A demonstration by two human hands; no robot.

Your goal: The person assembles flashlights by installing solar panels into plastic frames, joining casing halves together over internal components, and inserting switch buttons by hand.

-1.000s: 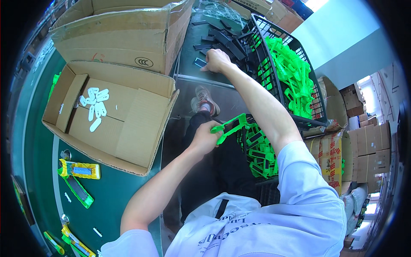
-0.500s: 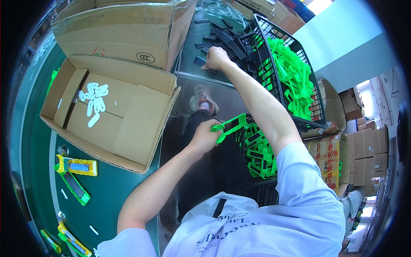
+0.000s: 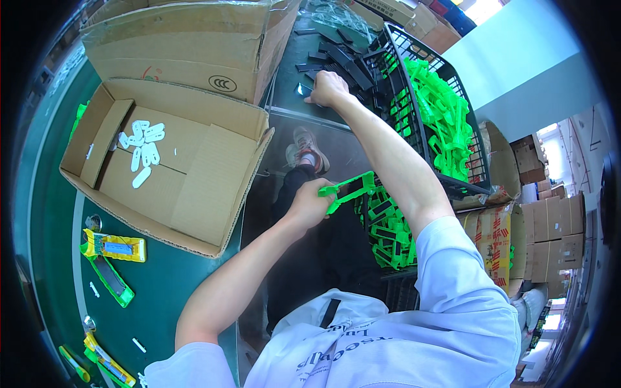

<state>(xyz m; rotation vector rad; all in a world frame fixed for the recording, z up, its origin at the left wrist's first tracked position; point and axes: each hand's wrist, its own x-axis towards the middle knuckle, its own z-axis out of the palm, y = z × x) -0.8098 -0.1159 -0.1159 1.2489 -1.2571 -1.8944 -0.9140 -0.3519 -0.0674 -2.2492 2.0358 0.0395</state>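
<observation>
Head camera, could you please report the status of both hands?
Left hand gripping green frame. Right hand at dark glossy strip, grip unclear. Black strips piled close by.

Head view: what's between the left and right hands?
Trouser leg, shoe and table edge show between left hand and right hand in the head view.

The green frame [image 3: 349, 183] looks to me, from afar, like smooth plastic; the small dark plate [image 3: 303, 90] shows a glossy face. I see matt cardboard in the open carton [image 3: 206, 187], plastic in the black crate [image 3: 460, 186], shiny crinkled film [image 3: 333, 14], a smooth tabletop [image 3: 162, 297] and creased shirt [image 3: 381, 352] cloth.
</observation>
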